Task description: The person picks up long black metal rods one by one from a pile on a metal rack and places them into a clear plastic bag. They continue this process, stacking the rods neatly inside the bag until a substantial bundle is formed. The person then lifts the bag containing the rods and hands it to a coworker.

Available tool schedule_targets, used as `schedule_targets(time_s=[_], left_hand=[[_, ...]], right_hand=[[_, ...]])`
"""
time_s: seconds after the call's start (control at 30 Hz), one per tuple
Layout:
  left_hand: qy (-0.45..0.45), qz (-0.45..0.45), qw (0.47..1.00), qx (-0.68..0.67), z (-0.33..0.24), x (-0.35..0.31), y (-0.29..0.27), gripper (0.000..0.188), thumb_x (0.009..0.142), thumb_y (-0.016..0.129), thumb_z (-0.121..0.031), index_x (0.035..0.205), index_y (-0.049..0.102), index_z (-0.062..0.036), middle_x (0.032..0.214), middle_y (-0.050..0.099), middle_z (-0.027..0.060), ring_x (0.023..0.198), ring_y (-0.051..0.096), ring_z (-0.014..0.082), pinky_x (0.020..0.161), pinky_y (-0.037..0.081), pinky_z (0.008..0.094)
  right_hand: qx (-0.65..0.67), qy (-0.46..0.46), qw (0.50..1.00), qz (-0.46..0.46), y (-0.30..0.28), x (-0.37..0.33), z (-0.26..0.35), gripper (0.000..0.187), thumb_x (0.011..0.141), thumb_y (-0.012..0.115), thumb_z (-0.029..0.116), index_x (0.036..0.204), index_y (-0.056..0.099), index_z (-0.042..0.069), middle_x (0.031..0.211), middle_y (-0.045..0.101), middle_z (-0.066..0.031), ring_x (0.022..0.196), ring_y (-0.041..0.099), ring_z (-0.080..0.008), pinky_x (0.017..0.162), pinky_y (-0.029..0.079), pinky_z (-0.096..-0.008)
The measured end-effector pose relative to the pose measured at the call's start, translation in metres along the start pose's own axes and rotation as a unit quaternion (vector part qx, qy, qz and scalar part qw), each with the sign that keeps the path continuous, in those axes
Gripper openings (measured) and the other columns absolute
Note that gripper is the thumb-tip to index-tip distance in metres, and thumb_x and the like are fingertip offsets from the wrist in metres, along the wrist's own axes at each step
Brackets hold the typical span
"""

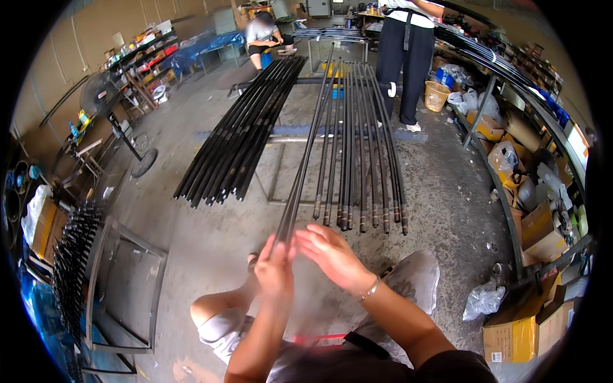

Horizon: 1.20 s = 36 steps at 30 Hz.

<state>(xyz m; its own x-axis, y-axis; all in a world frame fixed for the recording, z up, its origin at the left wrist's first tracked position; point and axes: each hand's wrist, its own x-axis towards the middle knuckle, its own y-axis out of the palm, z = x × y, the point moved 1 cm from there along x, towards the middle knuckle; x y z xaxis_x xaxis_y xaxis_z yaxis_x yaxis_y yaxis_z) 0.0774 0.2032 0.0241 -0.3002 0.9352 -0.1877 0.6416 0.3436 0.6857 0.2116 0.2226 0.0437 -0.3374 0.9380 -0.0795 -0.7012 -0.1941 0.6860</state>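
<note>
Long, thin dark rods (301, 169) slant from my left hand (274, 265) up to the far rack. Their near ends are in that hand, which is closed around them and slightly blurred by motion. My right hand (333, 256), a bracelet at its wrist, is just to the right with its fingers stretched out and the palm toward the rods. Whether its fingertips touch them I cannot tell. Several separate dark rods (364, 153) with banded near ends lie spread on the rack to the right. On the left lies a dense bundle of black rods (246, 134).
A metal rack frame (271, 172) stands under the rods. At left are a standing fan (108, 108) and a metal stand (153, 297) beside stacked black rods (73, 262). Shelving with cardboard boxes (543, 230) lines the right. One person (405, 57) stands beyond the rack; another (263, 35) sits farther back.
</note>
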Motion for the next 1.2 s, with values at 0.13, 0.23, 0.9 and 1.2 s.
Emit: schedule_targets(time_s=[0.13, 0.23, 0.9, 1.2], left_hand=[[0.014, 0.018, 1.0, 0.004, 0.026, 0.036, 0.059, 0.045, 0.088, 0.056, 0.001, 0.127, 0.037, 0.0114, 0.112, 0.056, 0.0198, 0.104, 0.059, 0.0316, 0.086, 0.051, 0.033], [0.046, 0.02, 0.999, 0.016, 0.038, 0.051, 0.095, 0.042, 0.087, 0.057, 0.002, 0.125, 0.04, 0.0112, 0.107, 0.057, 0.0182, 0.093, 0.062, 0.0264, 0.082, 0.054, 0.0312], [0.224, 0.094, 0.873, 0.423, 0.054, 0.073, 0.078, 0.063, 0.078, 0.071, -0.022, 0.127, 0.043, 0.0055, 0.13, 0.046, 0.0195, 0.118, 0.046, 0.0308, 0.099, 0.038, 0.0394], [0.097, -0.238, 0.966, -0.027, -0.02, 0.189, -0.003, 0.06, 0.075, 0.076, -0.039, 0.113, 0.046, -0.0039, 0.115, 0.05, 0.011, 0.105, 0.048, 0.0252, 0.091, 0.044, 0.0432]], right_hand=[[0.014, -0.01, 0.999, -0.04, -0.033, -0.037, 0.022, 0.04, 0.094, 0.051, 0.018, 0.126, 0.039, -0.003, 0.126, 0.049, -0.0228, 0.12, 0.048, -0.0311, 0.105, 0.036, -0.0422], [0.016, -0.021, 0.997, -0.076, -0.048, -0.055, 0.036, 0.038, 0.094, 0.051, 0.017, 0.125, 0.041, -0.002, 0.122, 0.052, -0.0223, 0.118, 0.05, -0.0314, 0.103, 0.038, -0.0424], [-0.023, -0.024, 0.992, -0.121, -0.063, -0.069, 0.045, 0.025, 0.094, 0.053, 0.019, 0.112, 0.052, 0.003, 0.1, 0.062, -0.0101, 0.095, 0.061, -0.0229, 0.085, 0.049, -0.0337], [-0.032, -0.022, 0.994, -0.104, -0.059, -0.065, 0.043, 0.022, 0.094, 0.051, 0.018, 0.11, 0.053, 0.003, 0.094, 0.061, -0.0076, 0.088, 0.061, -0.02, 0.08, 0.05, -0.0327]])
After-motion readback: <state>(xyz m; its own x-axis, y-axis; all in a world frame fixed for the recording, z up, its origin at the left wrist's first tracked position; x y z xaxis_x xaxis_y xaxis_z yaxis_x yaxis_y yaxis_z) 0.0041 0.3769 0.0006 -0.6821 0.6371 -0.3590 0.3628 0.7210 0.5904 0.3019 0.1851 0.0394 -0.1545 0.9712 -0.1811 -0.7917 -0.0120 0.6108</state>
